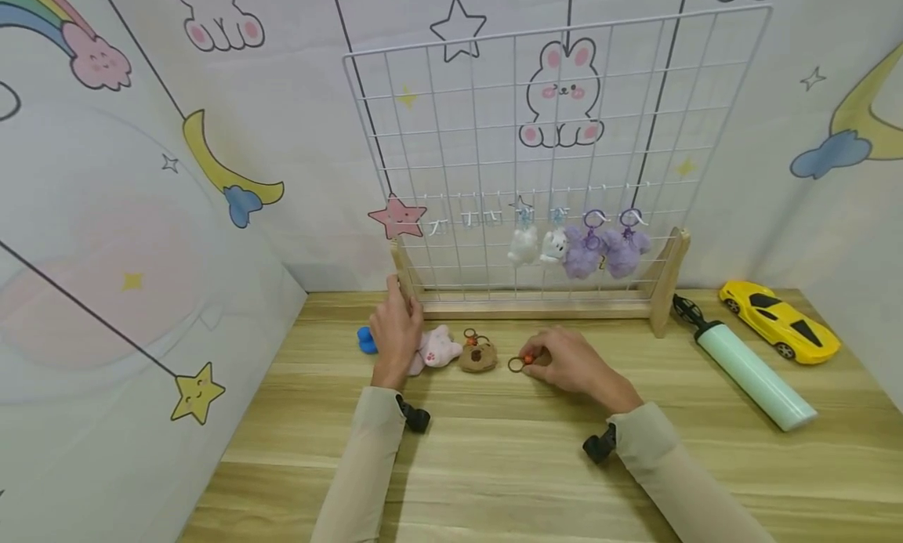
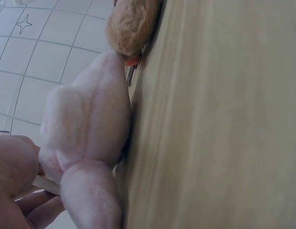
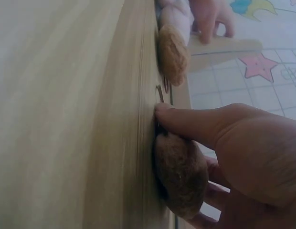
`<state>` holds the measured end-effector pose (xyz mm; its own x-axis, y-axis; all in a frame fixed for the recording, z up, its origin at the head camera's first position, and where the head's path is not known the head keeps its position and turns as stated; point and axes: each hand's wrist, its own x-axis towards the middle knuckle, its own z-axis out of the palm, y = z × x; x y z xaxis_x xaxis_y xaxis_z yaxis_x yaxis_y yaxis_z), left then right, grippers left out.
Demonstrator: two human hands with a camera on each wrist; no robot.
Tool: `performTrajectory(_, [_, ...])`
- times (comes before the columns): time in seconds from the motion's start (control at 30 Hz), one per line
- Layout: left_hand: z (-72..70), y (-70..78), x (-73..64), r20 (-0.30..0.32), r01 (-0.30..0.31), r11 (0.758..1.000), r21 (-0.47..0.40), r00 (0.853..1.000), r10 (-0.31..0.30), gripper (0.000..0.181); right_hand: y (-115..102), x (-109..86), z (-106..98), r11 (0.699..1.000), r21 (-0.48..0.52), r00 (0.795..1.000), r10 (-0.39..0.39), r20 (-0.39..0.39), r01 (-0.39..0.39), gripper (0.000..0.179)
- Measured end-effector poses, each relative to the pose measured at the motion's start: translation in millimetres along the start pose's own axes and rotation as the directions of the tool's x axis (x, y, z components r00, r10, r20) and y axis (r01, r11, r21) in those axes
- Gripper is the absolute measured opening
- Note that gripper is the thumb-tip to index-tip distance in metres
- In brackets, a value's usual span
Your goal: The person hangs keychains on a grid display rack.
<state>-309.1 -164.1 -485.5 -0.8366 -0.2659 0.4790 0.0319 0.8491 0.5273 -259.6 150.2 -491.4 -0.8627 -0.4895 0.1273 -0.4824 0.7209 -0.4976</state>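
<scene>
My left hand (image 1: 397, 327) grips the wooden foot (image 3: 224, 47) at the left end of a white wire grid rack (image 1: 536, 167). Under its wrist side lies a pink plush keychain (image 1: 440, 347), with a blue object (image 1: 367, 340) just left of the hand. My right hand (image 1: 570, 360) holds a brown plush keychain (image 3: 180, 174) low over the table; its metal ring (image 1: 516, 364) and orange bead stick out past the thumb. In the head view, the hand hides that plush body. Between the hands lies another brown plush keychain (image 1: 478, 357), with a ring and orange bead.
On the rack's hooks hang two white plush keychains (image 1: 524, 247) and two purple plush keychains (image 1: 624, 253); several hooks (image 1: 470, 219) to their left carry none. A pale green cylinder with a black handle (image 1: 758, 374) and a yellow toy car (image 1: 779, 321) lie at the right.
</scene>
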Motion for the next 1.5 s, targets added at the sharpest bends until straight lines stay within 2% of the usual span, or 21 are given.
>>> performTrajectory(0.17, [0.4,-0.4,-0.9,-0.002,-0.001,1.0,-0.005,1.0,0.001,0.041,-3,-1.0,0,1.0,-0.016,1.0,-0.002,-0.017,0.001,0.013])
performTrajectory(0.3, [0.7,-0.9,-1.4,-0.006,-0.001,1.0,-0.002,1.0,0.001,0.041,-8,-1.4,1,0.998,-0.069,1.0,0.006,-0.022,-0.008,0.011])
performTrajectory(0.43, [1.4,-0.9,-1.4,-0.002,-0.002,1.0,0.002,1.0,0.002,0.041,-10,-3.5,0,0.995,-0.1,1.0,0.021,0.001,-0.02,0.013])
performTrajectory(0.63, [2.2,-0.3,-1.2,0.001,-0.01,1.0,0.0,1.0,0.01,0.041,-7,-6.7,-5,0.999,0.002,0.993,0.045,0.105,-0.045,0.015])
performTrajectory(0.77, [0.7,0.1,-1.7,-0.002,-0.002,1.0,0.001,1.0,0.002,0.04,-5,-5.0,-6,0.996,0.091,0.992,0.013,0.123,-0.024,0.014])
performTrajectory(0.9, [0.0,-0.1,-1.4,0.001,0.007,1.0,0.006,1.0,-0.007,0.04,-3,-1.9,-5,0.982,0.185,0.995,0.011,0.099,-0.029,0.01])
performTrajectory(1.0, [0.5,-0.8,-0.7,0.005,0.011,1.0,0.009,1.0,-0.011,0.041,-2,-0.5,-4,0.97,0.238,0.996,0.04,0.08,-0.058,0.008])
performTrajectory(1.13, [0.7,-1.1,-0.1,0.003,0.009,1.0,0.01,1.0,-0.009,0.041,-2,0.4,-6,0.964,0.252,0.995,0.069,0.066,-0.084,0.015])
performTrajectory(1.23, [0.3,-0.9,-0.3,-0.004,0.004,1.0,0.009,1.0,-0.004,0.041,-5,2.0,-10,0.961,0.261,0.996,0.079,0.049,-0.089,0.009])
performTrajectory(1.33, [-0.2,-0.5,-1.0,-0.006,0.0,1.0,0.004,1.0,0.0,0.041,-10,4.7,-16,0.957,0.279,0.996,0.088,0.003,-0.085,0.004])
performTrajectory(1.5, [-0.9,0.5,-1.7,-0.005,0.002,1.0,-0.006,1.0,-0.002,0.041,-19,10.5,-26,0.956,0.284,0.994,0.091,-0.065,-0.069,0.008])
